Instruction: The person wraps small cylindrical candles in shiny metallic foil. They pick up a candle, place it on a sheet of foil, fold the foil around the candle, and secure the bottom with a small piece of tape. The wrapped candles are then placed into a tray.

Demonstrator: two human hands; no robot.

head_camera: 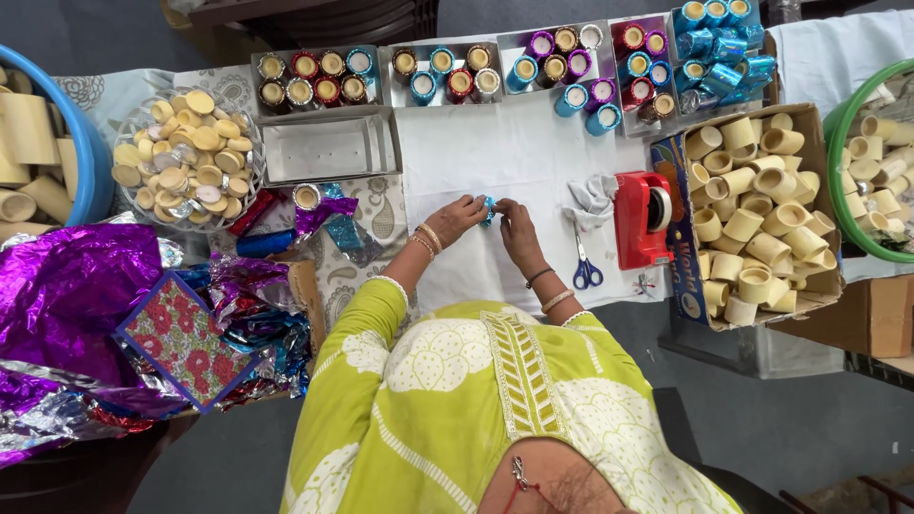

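Observation:
Both of my hands meet over the white cloth [495, 143] at the middle of the table. My left hand [459, 217] and my right hand [516, 227] pinch a small blue foil-wrapped cup [488, 208] between their fingertips. Bangles show on both wrists. My sleeves and top are lime green with white patterns. Blue-handled scissors [585, 268] lie just right of my right hand. A red tape dispenser [643, 219] stands beyond them.
Metal trays of foil-wrapped cups [447, 71] line the far edge. A cardboard box of plain cream tubes [757, 219] sits at the right, a green tub [881, 157] past it. A round tray of discs [186, 157], a blue tub [43, 143] and crumpled purple foil [67, 286] lie at the left.

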